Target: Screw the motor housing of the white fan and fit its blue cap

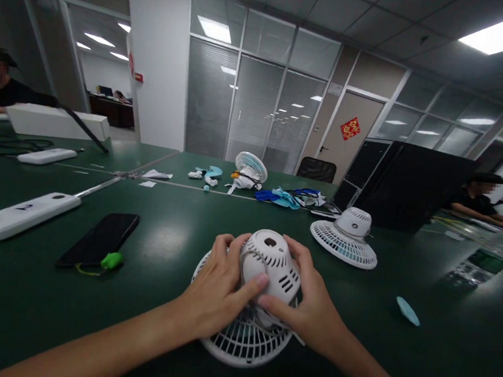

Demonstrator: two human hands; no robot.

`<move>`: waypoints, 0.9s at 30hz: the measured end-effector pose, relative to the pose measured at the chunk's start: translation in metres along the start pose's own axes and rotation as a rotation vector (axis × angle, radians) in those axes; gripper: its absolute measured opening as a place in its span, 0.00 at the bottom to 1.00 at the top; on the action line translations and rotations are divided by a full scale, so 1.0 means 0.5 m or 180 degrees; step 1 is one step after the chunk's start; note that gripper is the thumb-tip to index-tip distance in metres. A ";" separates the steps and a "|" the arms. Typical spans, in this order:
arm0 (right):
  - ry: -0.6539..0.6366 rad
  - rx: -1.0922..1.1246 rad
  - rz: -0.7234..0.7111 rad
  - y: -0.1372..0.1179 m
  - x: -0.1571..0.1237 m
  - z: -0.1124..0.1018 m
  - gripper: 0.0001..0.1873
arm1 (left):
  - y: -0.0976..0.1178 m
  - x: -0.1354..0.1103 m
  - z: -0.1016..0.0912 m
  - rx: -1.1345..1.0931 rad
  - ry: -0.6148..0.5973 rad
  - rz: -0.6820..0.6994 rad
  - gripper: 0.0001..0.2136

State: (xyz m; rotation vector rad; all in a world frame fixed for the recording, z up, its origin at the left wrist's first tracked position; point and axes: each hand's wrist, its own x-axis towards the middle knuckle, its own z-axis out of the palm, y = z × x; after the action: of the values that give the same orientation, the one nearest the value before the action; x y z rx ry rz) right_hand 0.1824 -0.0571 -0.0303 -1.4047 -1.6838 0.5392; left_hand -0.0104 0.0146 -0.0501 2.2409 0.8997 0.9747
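Observation:
A white fan [247, 345] lies face down on the green table in front of me, its round slotted cage below and its motor housing on top. My left hand [219, 292] wraps the housing from the left, thumb laid across its near side. From the right, my right hand [312, 301] grips the same housing, its thumb close to the left one. Part of the cage is hidden under my hands and wrists. To the right rests a second white fan [352, 225], also cage down. A light blue oval piece [407, 311] lies nearer on that side.
On the left are a black phone [99, 239] with a green charm [111, 260] and a white power strip [22, 214]. Farther back stand another fan [249, 170], blue gloves [279, 197] and a large black box [405, 182]. People sit at both sides.

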 end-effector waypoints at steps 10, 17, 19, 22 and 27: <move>-0.1149 0.1111 -0.0620 0.033 0.038 -0.019 0.43 | 0.012 0.019 -0.038 0.0407 0.0014 0.1337 0.30; -0.0950 -0.0224 -0.0125 -0.001 0.042 -0.047 0.37 | 0.033 0.021 -0.052 0.0361 0.0090 0.1322 0.27; -0.1072 -0.0358 -0.0104 -0.003 0.047 -0.059 0.34 | 0.035 0.020 -0.049 0.0385 0.0098 0.1289 0.29; -0.1083 -0.0286 -0.0255 0.006 0.051 -0.064 0.33 | 0.037 0.020 -0.043 0.0260 0.0076 0.1195 0.29; -0.0948 -0.0282 -0.0382 0.022 0.048 -0.066 0.33 | 0.041 0.023 -0.041 0.0051 -0.0042 0.0983 0.27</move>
State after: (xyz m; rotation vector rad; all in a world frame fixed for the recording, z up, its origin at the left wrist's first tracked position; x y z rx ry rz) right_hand 0.2159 -0.0376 -0.0130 -1.3239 -2.0372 0.6368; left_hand -0.0129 0.0142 -0.0188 2.4439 0.5659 1.0869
